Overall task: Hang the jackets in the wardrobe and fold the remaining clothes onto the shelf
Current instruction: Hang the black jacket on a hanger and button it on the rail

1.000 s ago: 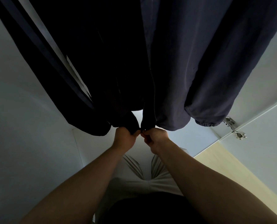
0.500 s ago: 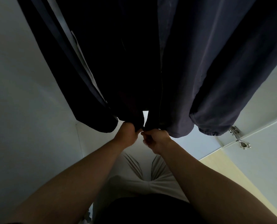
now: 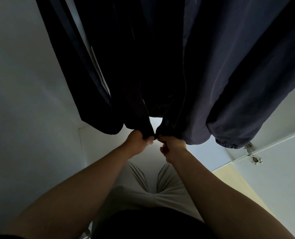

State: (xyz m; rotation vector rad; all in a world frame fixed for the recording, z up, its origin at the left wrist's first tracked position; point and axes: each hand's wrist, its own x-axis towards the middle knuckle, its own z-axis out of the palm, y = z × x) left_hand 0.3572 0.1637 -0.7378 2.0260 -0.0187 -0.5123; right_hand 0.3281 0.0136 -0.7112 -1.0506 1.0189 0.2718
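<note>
A dark navy jacket (image 3: 220,69) hangs in front of me inside the white wardrobe, its front open along the zipper (image 3: 146,107). My left hand (image 3: 137,142) grips the bottom hem of the left front panel. My right hand (image 3: 172,147) pinches the bottom hem of the right front panel, right beside the zipper's lower end. The two hems nearly meet between my hands. One sleeve with an elastic cuff (image 3: 229,144) hangs at the right; a sleeve with pale stripes (image 3: 84,66) hangs at the left. The hanger and rail are out of view.
White wardrobe walls (image 3: 28,100) close in on the left and behind the jacket. An open white door with a metal hinge (image 3: 254,156) stands at the right, over a pale wood floor (image 3: 243,187). My light trousers (image 3: 160,190) show below.
The jacket's hem and my hands sit slightly higher and closer in the view. The gap between the two front panels at the zipper bottom has opened a little wider.
</note>
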